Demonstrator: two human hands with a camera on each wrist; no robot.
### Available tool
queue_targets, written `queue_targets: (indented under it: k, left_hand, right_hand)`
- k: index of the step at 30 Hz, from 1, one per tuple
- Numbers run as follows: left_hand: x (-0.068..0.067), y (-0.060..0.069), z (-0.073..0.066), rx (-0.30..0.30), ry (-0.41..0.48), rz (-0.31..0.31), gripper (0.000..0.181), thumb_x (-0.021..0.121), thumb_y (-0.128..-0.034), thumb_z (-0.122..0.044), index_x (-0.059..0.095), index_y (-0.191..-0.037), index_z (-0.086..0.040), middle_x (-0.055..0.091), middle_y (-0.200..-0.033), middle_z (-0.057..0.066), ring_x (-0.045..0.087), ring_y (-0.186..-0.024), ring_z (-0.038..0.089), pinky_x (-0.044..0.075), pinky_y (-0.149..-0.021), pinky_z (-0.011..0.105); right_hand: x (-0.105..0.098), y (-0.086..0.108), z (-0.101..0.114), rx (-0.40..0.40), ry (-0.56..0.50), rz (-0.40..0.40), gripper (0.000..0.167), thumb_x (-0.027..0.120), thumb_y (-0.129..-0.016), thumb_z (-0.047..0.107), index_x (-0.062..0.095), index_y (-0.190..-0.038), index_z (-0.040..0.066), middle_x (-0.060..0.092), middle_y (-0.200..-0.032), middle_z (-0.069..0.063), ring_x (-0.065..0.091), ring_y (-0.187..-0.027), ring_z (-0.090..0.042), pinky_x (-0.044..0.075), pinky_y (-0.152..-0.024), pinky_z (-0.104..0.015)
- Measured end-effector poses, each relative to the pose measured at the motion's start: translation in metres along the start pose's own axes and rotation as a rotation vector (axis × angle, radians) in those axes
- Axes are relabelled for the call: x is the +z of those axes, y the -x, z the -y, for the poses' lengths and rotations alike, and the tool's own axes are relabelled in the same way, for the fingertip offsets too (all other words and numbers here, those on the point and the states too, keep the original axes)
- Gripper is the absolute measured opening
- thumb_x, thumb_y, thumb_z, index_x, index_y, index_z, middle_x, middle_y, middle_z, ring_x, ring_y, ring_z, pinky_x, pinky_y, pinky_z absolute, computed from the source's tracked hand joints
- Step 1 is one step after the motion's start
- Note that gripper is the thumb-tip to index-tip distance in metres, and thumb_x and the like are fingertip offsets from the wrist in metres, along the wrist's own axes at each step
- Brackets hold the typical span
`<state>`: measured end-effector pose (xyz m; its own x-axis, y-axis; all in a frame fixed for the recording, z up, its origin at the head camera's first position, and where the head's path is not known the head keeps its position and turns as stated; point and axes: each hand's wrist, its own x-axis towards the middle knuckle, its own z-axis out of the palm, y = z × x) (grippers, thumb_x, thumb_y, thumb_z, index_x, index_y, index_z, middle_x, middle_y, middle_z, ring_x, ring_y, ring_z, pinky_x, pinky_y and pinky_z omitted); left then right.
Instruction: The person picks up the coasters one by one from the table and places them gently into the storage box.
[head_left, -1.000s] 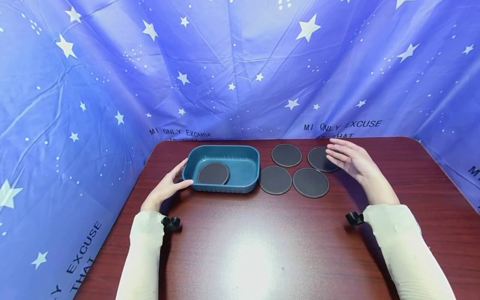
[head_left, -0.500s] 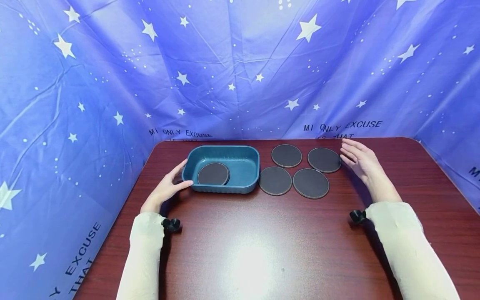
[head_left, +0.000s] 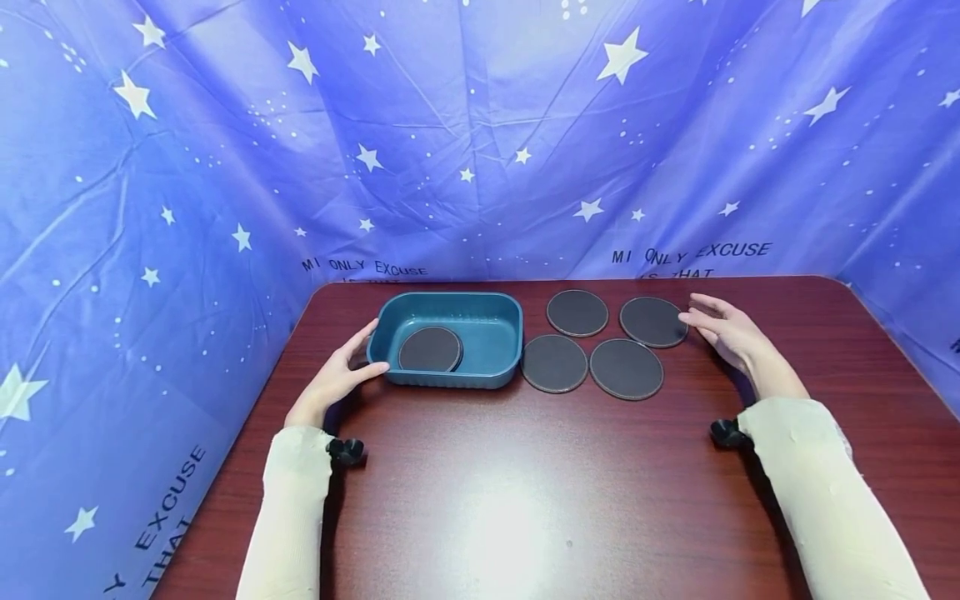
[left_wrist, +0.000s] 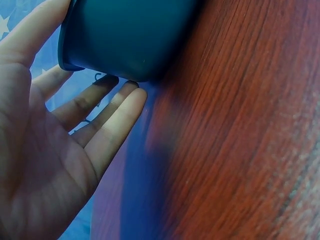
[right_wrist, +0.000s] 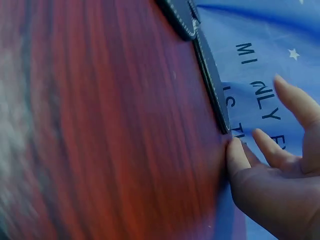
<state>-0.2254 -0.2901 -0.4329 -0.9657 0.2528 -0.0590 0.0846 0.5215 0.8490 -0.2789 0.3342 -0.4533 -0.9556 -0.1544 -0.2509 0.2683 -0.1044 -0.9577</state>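
My left hand (head_left: 335, 375) rests against the left end of a teal plastic tub (head_left: 487, 379), thumb at its near corner and fingers along its side. In the left wrist view those fingers (left_wrist: 117, 120) stretch out beside the tub's wall (left_wrist: 130, 40). A small pile of round black coasters (head_left: 429, 348) lies inside the tub. My right hand (head_left: 738, 337) is at the right edge of the back right coaster (head_left: 654, 322), holding nothing. In the right wrist view a fingertip (right_wrist: 236, 150) is close below that coaster's stitched edge (right_wrist: 212, 80); contact is unclear.
More black coasters lie flat right of the tub: one at the back (head_left: 577, 313), one front left (head_left: 555, 363) and one front right (head_left: 626, 368). A starry blue cloth (head_left: 465, 167) hangs behind and beside the dark red wooden table (head_left: 420, 467).
My right hand has drawn right from above the back right coaster, then lowered to its right edge, uncovering it. The left hand stays at the tub.
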Motion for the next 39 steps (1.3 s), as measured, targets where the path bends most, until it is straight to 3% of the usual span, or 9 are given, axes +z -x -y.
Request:
queue_targets:
  k: [3,6,9,11,16,19,24,34,39]
  left_hand:
    - [-0.001,-0.003,0.009,0.013,0.006,-0.011,0.082,0.069,-0.0948,-0.023,0.021,-0.161,-0.026,0.045,-0.151,0.021,0.043,-0.139,0.038,0.028,-0.118,0.058]
    - [-0.001,0.001,-0.001,0.002,0.015,-0.007,0.081,0.069,-0.0946,-0.022,0.022,-0.16,-0.022,0.045,-0.15,0.022,0.042,-0.14,0.039,0.027,-0.119,0.057]
    - [0.0,0.006,-0.017,-0.013,0.011,0.005,0.081,0.069,-0.0948,-0.02,0.022,-0.16,-0.015,0.043,-0.15,0.025,0.041,-0.14,0.041,0.027,-0.119,0.058]
    - [0.0,0.006,-0.017,-0.014,0.003,0.007,0.081,0.068,-0.0949,-0.021,0.021,-0.16,-0.014,0.043,-0.15,0.025,0.042,-0.139,0.041,0.028,-0.119,0.058]
    - [0.0,-0.001,0.0,-0.005,0.003,0.0,0.081,0.068,-0.095,-0.021,0.02,-0.161,-0.019,0.043,-0.151,0.024,0.041,-0.14,0.04,0.026,-0.119,0.058]
    - [0.0,-0.007,0.014,0.003,0.005,-0.006,0.082,0.069,-0.0947,-0.023,0.02,-0.161,-0.026,0.043,-0.152,0.02,0.041,-0.141,0.038,0.026,-0.12,0.057]
    - [0.001,-0.008,0.02,0.003,0.012,0.001,0.082,0.07,-0.0943,-0.026,0.021,-0.16,-0.032,0.044,-0.152,0.018,0.041,-0.141,0.036,0.026,-0.12,0.057]
    - [0.001,0.004,-0.013,-0.007,0.004,0.019,0.08,0.067,-0.0955,-0.019,0.02,-0.16,-0.013,0.042,-0.151,0.026,0.04,-0.141,0.042,0.026,-0.119,0.058]
    - [0.002,0.006,-0.018,-0.009,0.006,0.021,0.081,0.068,-0.095,-0.018,0.02,-0.16,-0.013,0.043,-0.15,0.026,0.044,-0.137,0.042,0.03,-0.117,0.057]
  right_hand:
    - [0.001,-0.005,0.002,-0.002,0.308,0.033,0.09,0.063,-0.098,0.015,-0.002,-0.161,0.007,-0.005,-0.168,-0.014,0.002,-0.157,-0.026,0.022,-0.124,-0.028]
    - [0.001,-0.007,0.004,-0.024,0.518,0.048,0.094,0.065,-0.096,0.014,-0.002,-0.16,0.003,-0.002,-0.166,-0.022,0.003,-0.154,-0.04,0.013,-0.125,-0.046]
    - [0.003,-0.005,0.005,-0.043,0.618,0.055,0.097,0.068,-0.092,0.009,0.0,-0.159,-0.001,0.002,-0.165,-0.026,0.007,-0.152,-0.045,0.015,-0.123,-0.05]
    - [0.005,-0.004,0.004,-0.067,0.684,0.06,0.097,0.07,-0.089,0.007,0.003,-0.158,-0.005,0.005,-0.164,-0.03,0.01,-0.15,-0.047,0.019,-0.121,-0.051]
    - [0.009,-0.007,0.005,-0.129,0.849,0.066,0.095,0.075,-0.085,0.006,0.013,-0.154,-0.012,0.016,-0.157,-0.04,0.021,-0.144,-0.056,0.026,-0.116,-0.059]
    - [0.011,-0.008,0.005,-0.141,0.909,0.064,0.094,0.076,-0.083,0.006,0.016,-0.153,-0.013,0.019,-0.154,-0.042,0.025,-0.14,-0.06,0.028,-0.114,-0.063]
    - [0.013,-0.008,0.003,-0.145,0.916,0.073,0.093,0.076,-0.081,0.004,0.018,-0.152,-0.013,0.024,-0.152,-0.042,0.028,-0.14,-0.056,0.027,-0.114,-0.065]
    - [0.017,-0.008,0.008,-0.142,0.968,0.056,0.101,0.079,-0.075,0.006,0.018,-0.154,-0.007,0.011,-0.151,-0.044,0.009,-0.137,-0.061,0.011,-0.11,-0.074]
    - [0.018,-0.006,0.004,-0.175,0.944,0.016,0.105,0.079,-0.076,0.004,0.012,-0.156,-0.006,0.009,-0.149,-0.044,0.015,-0.134,-0.058,0.021,-0.107,-0.069]
